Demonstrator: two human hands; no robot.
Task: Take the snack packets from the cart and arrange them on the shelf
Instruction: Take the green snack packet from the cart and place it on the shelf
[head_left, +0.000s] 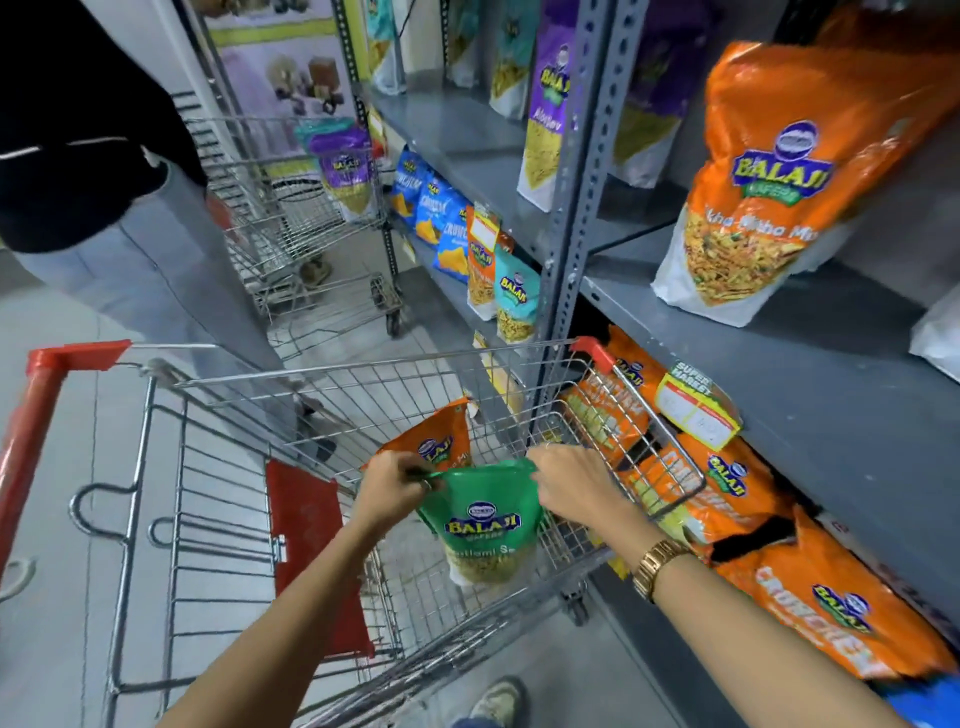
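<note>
1. Left hand and right hand each pinch a top corner of the green packet, held over the cart.
2. Orange packet left in cart.
3. Shelf partly stocked; more to place.

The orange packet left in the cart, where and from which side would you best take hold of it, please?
Probably by its top edge, from above. The orange packet stands upright against the cart wall, top corner free, while both hands hold the green packet in front of its lower part.
</note>
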